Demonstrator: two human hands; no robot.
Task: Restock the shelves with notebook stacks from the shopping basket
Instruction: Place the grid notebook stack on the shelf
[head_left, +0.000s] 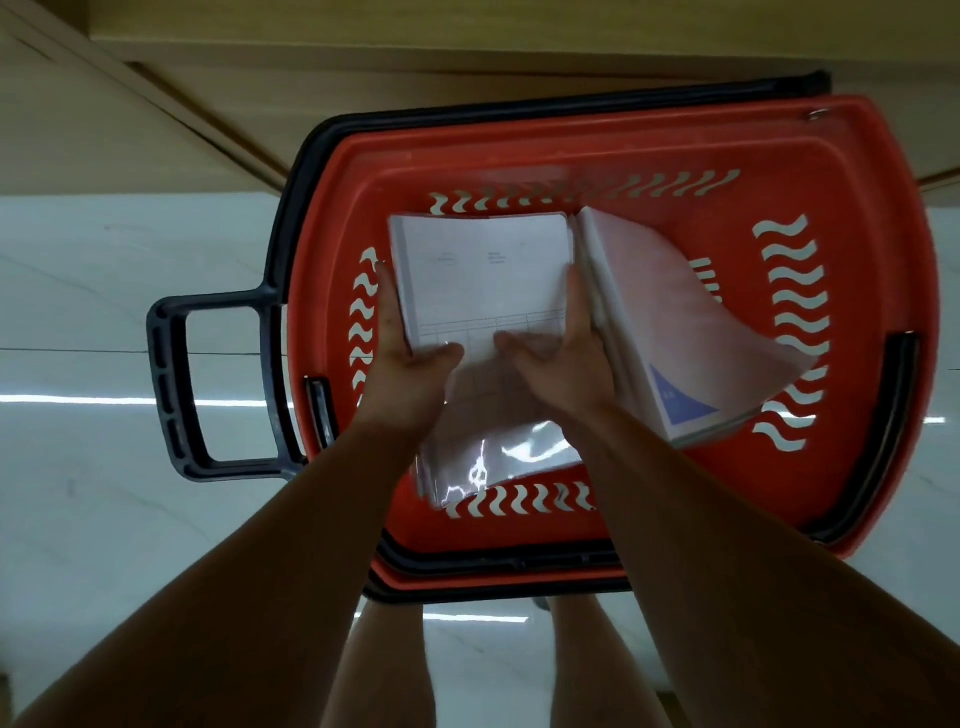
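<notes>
A red shopping basket (857, 171) stands on the floor below me. Inside it both hands hold a white notebook stack (483, 275) wrapped in clear plastic. My left hand (410, 353) grips its left edge, thumb on top. My right hand (561, 358) grips its right edge, thumb on the cover. Beside it on the right leans a pink notebook stack (670, 312) with a blue triangle on its cover, tilted against the basket wall. More plastic-wrapped notebooks (498, 457) lie beneath my wrists.
The basket has a black pull handle (176, 384) sticking out to the left and black carry handles along its rim. A beige wooden shelf base (260, 78) runs along the top. The floor (104, 519) is glossy white marble. My legs show below the basket.
</notes>
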